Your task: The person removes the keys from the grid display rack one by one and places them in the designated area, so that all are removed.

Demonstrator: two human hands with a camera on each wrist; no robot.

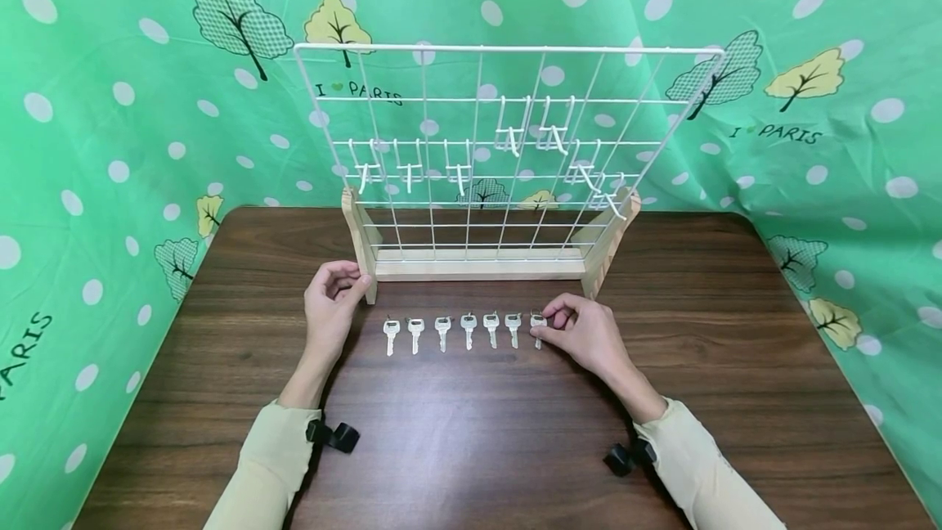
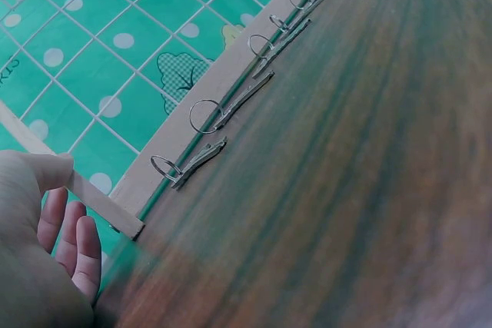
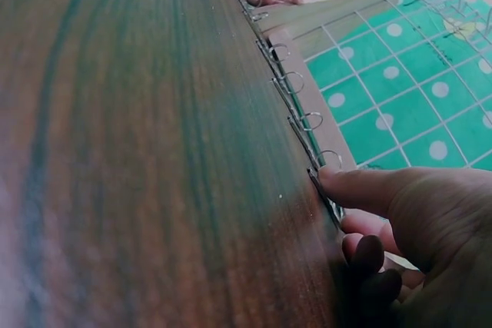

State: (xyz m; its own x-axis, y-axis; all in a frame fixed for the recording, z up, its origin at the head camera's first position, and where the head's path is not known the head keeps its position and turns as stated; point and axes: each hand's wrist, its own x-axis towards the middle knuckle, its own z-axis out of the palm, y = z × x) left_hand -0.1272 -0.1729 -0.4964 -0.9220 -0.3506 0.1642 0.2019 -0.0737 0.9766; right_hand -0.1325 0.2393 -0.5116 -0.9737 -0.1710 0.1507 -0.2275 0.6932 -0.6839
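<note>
Several silver keys [image 1: 443, 334] with small rings lie in a row on the table, in front of a white wire grid rack [image 1: 478, 203] on a wooden stand. With thumb and fingers, my right hand [image 1: 585, 332] pinches the rightmost key [image 1: 538, 321], partly covering it. In the right wrist view, that thumb presses at the end of the row. My left hand [image 1: 334, 305] grips the stand's left wooden leg [image 1: 361, 244], its thumb against the wood in the left wrist view. The key nearest that hand is the leftmost key [image 1: 391, 337].
White hooks [image 1: 458, 166] hang on the grid at differing heights. The stand's right leg [image 1: 612, 244] rises just beyond my right hand. Behind the brown wooden table [image 1: 471, 448] hangs a green patterned cloth [image 1: 110, 105].
</note>
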